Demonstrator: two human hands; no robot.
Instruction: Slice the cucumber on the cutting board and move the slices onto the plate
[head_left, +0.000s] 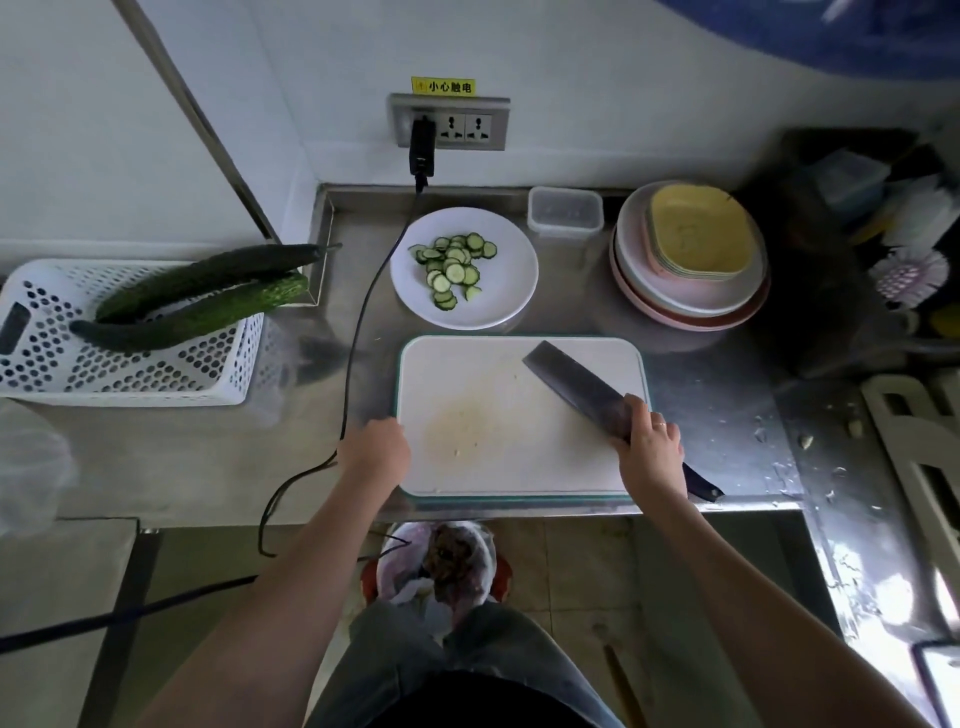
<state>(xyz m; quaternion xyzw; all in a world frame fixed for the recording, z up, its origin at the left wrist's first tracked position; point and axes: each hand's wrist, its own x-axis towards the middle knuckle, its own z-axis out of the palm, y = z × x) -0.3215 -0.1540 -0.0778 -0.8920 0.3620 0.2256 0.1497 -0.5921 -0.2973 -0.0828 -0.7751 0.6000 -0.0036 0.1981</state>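
The white cutting board (519, 415) with a teal rim lies at the counter's front edge and holds only pale crumbs. A dark cleaver (571, 382) lies across its right half, blade pointing up-left. My right hand (649, 447) grips the cleaver where blade meets handle, and the handle end sticks out past my wrist. My left hand (376, 447) is curled against the board's left rim, its fingers hidden beneath it. Behind the board, a white plate (506, 291) carries several cucumber slices (453, 267). Two whole cucumbers (208, 291) lie across a white basket (130, 374) at the left.
A black cable (363, 312) runs from the wall socket (449, 122) down the counter, just left of the plate and board. A clear lidded box (565, 212) and a stack of plates and bowls (691, 254) stand at the back right. A bin (436, 566) sits below the counter edge.
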